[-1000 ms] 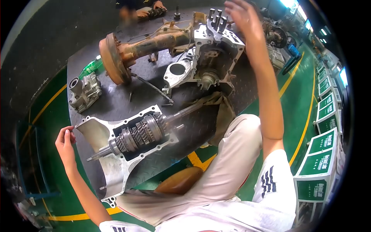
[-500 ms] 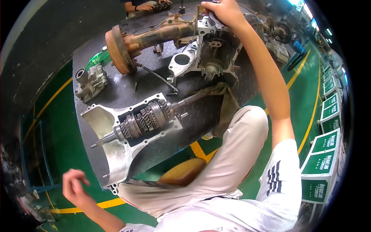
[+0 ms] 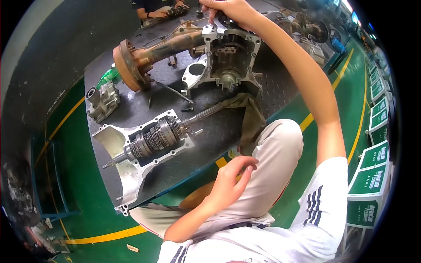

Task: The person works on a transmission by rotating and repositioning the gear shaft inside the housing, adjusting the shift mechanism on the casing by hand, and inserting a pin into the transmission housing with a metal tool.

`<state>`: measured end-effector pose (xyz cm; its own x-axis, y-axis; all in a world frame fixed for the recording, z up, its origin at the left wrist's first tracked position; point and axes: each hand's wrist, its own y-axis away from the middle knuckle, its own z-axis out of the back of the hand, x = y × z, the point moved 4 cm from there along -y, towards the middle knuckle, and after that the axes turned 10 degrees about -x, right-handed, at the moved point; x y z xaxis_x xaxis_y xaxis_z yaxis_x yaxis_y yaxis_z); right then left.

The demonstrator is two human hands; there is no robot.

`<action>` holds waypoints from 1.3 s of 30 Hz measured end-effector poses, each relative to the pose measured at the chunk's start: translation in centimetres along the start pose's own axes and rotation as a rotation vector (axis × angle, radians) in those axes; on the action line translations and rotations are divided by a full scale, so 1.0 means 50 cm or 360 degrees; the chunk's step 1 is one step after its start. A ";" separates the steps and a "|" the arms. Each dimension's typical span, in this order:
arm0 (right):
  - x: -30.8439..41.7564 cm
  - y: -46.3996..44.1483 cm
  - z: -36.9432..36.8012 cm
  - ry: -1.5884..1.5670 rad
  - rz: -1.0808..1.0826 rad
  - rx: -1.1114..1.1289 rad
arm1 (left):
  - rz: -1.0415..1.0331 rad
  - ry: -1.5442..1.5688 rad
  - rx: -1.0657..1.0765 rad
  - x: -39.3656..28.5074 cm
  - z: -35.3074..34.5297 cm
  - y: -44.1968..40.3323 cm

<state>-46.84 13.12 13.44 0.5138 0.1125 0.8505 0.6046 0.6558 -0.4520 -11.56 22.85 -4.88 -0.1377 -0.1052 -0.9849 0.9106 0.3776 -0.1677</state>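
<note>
My right hand (image 3: 234,12) reaches to the far side of the table and grips the top edge of an upright gearbox housing (image 3: 256,52), its open cavity facing me. Part of that grip is cut off by the top of the view. Above my lap hovers my left hand (image 3: 229,183), empty, with loosely bent fingers apart. Closer to me on the table lies the other half of the gearbox case (image 3: 131,184). A gear shaft (image 3: 160,136) with several gears rests in it, its splined end pointing toward the upright housing. A dark cloth (image 3: 250,116) lies beside that end.
A rusty axle with a brake drum (image 3: 127,65) lies across the back left. Near the left edge are a small metal casting (image 3: 104,101) and a green bottle (image 3: 105,76). Another person's hands (image 3: 160,13) hold a dark part at the back. Green-and-white boxes (image 3: 370,175) line the right.
My left hand has swung from beyond the table's left corner to above my lap. The upright housing, under my right hand, has shifted left and turned slightly. The whole view has also shifted somewhat.
</note>
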 end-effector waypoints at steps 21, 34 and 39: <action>-0.011 0.212 0.381 -0.0294 0.0063 -0.1260 | 0.0140 0.0163 -0.0003 0.072 -0.037 -0.068; -0.016 0.231 0.389 0.0389 0.0612 -0.1467 | -0.0004 0.0255 -0.0027 0.067 -0.050 -0.077; -0.034 0.155 0.395 0.0969 0.0380 -0.1757 | 0.0094 0.0332 0.0043 0.052 -0.046 -0.038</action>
<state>-55.06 32.76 13.79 0.6961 -0.4085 0.5904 0.4907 -0.3297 -0.8066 -14.55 23.95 -7.24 -0.1590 0.1104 -0.9811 0.9292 0.3526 -0.1109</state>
